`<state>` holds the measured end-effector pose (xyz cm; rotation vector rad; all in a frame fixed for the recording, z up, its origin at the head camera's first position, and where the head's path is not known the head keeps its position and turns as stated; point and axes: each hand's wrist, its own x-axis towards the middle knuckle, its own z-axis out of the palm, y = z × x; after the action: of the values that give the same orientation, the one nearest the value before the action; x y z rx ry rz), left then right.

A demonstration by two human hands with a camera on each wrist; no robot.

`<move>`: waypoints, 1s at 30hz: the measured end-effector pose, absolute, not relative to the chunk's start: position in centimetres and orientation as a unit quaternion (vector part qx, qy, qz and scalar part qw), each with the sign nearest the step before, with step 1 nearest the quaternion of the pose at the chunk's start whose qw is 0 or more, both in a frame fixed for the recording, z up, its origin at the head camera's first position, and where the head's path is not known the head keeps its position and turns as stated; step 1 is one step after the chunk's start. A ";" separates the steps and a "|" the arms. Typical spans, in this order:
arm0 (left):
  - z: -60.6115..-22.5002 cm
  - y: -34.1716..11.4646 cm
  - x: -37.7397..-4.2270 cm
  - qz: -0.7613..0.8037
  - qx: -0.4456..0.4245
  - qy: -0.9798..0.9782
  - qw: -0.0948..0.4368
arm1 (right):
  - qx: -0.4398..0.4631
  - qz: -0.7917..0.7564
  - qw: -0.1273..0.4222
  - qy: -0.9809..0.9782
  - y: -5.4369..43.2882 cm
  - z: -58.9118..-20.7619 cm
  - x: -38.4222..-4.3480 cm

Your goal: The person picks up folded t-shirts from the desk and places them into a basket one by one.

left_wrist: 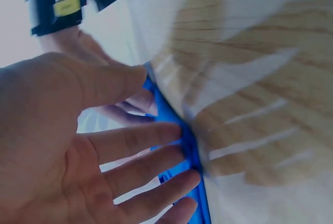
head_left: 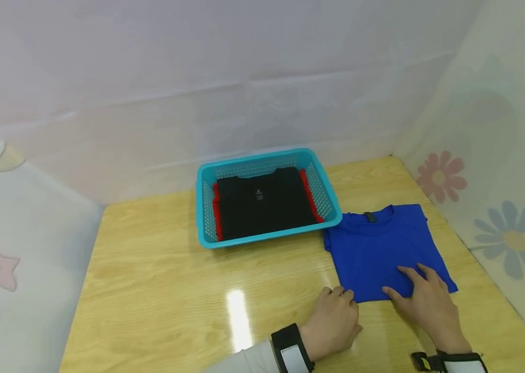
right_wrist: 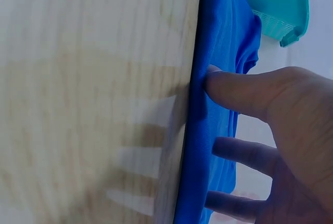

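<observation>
A folded blue T-shirt (head_left: 379, 254) lies flat on the right side of the table, its collar and dark neck label at the far end. My right hand (head_left: 432, 305) rests on its near right part, thumb and fingers spread; the right wrist view has the thumb (right_wrist: 239, 91) against the folded edge. At the near left corner of the shirt is my left hand (head_left: 332, 321). In the left wrist view, its fingers (left_wrist: 151, 161) reach out loosely along the blue cloth (left_wrist: 169, 112) without curling round it.
A turquoise plastic basket (head_left: 267, 239) stands at the back of the table (head_left: 150, 269), beside the shirt's far left corner. Inside lies a folded black T-shirt (head_left: 262, 204) over red cloth (head_left: 217, 212). White curtains (head_left: 253, 109) enclose the back and both sides.
</observation>
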<state>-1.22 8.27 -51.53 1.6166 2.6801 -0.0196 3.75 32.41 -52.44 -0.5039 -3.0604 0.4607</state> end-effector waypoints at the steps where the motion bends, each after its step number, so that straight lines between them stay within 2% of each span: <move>1: -51.3 8.2 -1.5 0.007 0.521 0.853 0.022 | -0.158 0.149 0.003 -0.976 32.4 -52.4 3.9; 5: -50.5 7.9 -2.6 0.041 0.520 0.850 0.070 | -0.161 0.153 -0.015 -0.975 32.1 -52.4 4.9; 11: -51.0 7.6 -3.3 0.061 0.490 0.867 0.072 | -0.180 0.143 -0.066 -0.971 30.9 -52.8 6.7; 14: -51.5 7.4 -3.7 0.062 0.473 0.874 0.089 | -0.179 0.138 -0.067 -0.972 30.1 -53.0 7.4; 23: -52.4 8.7 -4.9 0.010 0.481 0.874 0.075 | -0.180 0.116 -0.077 -0.974 29.5 -52.2 7.8; 30: -51.9 9.7 -5.4 -0.022 0.477 0.873 0.096 | -0.191 0.112 -0.094 -0.971 29.6 -51.3 7.8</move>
<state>-5.38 9.72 -51.88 1.4133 2.5880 -0.0643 7.76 29.61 -51.35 -0.6376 -3.2463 0.3746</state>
